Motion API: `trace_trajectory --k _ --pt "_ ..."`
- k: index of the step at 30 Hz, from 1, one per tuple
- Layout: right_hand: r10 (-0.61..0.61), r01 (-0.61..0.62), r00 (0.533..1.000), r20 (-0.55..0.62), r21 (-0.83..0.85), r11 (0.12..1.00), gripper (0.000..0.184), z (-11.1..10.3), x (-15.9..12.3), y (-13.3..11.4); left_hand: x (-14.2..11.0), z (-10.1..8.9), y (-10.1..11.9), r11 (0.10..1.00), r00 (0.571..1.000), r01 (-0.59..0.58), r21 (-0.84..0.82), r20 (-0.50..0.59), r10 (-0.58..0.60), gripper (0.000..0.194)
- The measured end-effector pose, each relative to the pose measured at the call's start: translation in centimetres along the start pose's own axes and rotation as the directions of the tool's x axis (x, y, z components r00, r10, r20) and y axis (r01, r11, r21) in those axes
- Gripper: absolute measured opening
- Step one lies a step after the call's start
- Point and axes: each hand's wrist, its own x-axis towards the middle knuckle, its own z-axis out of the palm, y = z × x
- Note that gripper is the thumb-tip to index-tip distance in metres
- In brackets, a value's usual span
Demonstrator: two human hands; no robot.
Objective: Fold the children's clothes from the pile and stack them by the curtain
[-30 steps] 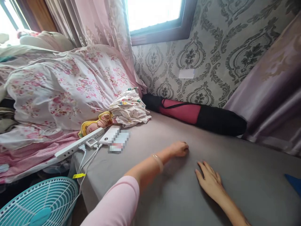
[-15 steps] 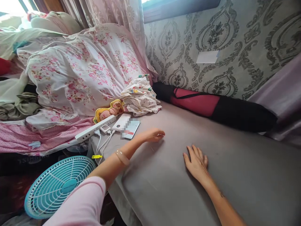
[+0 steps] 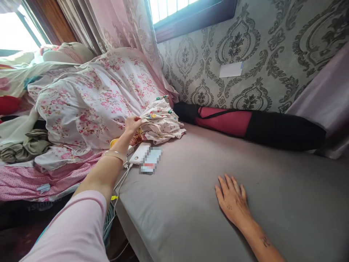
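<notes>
My left hand (image 3: 132, 124) reaches to the far end of the grey bed and pinches the left edge of a crumpled pile of white patterned cloth (image 3: 162, 122). Small coloured prints show on the cloth, which rests on the sheet. Flat on the grey sheet (image 3: 188, 189) lies my right hand (image 3: 233, 200), its fingers spread and nothing in it. My left forearm covers most of a yellow cartoon cushion (image 3: 113, 142) and a power strip.
Near the bed's left edge lie a white power bank (image 3: 140, 153), a phone (image 3: 151, 160) and white cables (image 3: 122, 182). A long black and pink bag (image 3: 223, 122) lies along the wall. Floral bedding (image 3: 89, 98) is heaped at left; my sleeve mostly hides a blue fan.
My left hand has moved from above the sheet leftward and away to the cloth pile and closed on its edge. My right hand stays flat on the bed. The camera view has shifted.
</notes>
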Motion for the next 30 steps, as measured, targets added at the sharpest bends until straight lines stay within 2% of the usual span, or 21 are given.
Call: trace_trajectory --k 5,11,13,16,18,20,24,27,30 --pt "0.0 0.0 1.0 -0.006 0.01 1.0 0.054 0.0 0.0 0.1 4.0 0.4 0.0 0.989 0.995 0.094 0.114 -0.036 -0.09 0.034" --pt "0.01 -0.01 1.0 -0.013 0.054 0.998 0.053 -0.2 0.0 0.2 6.1 1.9 0.2 0.962 0.978 0.189 0.198 0.045 -0.202 0.02" --pt "0.01 -0.009 1.0 -0.008 0.067 0.998 0.053 -0.5 -0.1 0.2 6.4 2.2 0.8 0.955 0.974 0.217 0.203 0.016 -0.225 0.019" --pt "0.01 -0.01 1.0 0.01 0.074 0.997 0.053 -0.9 -0.2 0.2 7.0 2.3 2.7 0.954 0.974 0.224 0.2 -0.088 -0.21 0.025" --pt "0.012 -0.013 1.0 0.013 0.078 0.997 0.053 -1.0 -0.2 0.2 7.5 2.5 4.8 0.977 0.979 0.156 0.148 -0.152 -0.133 0.028" --pt "0.01 -0.01 1.0 0.008 0.086 0.996 0.053 -0.9 -0.2 0.2 8.0 2.7 7.1 0.999 0.979 0.024 0.037 -0.203 -0.016 0.028" --pt "0.008 -0.008 1.0 0.004 0.11 0.994 0.052 -0.8 -0.1 0.3 8.3 3.4 11.8 0.974 0.957 -0.193 -0.115 -0.239 0.161 0.023" --pt "-0.001 -0.001 1.0 0.011 0.125 0.992 0.052 -0.9 -0.2 0.3 7.8 3.7 14.6 0.908 0.925 -0.33 -0.257 -0.278 0.257 0.021" --pt "-0.008 0.008 1.0 -0.002 0.133 0.991 0.052 -1.0 -0.3 0.3 6.7 4.0 16.9 0.802 0.904 -0.418 -0.427 -0.279 0.323 0.021"
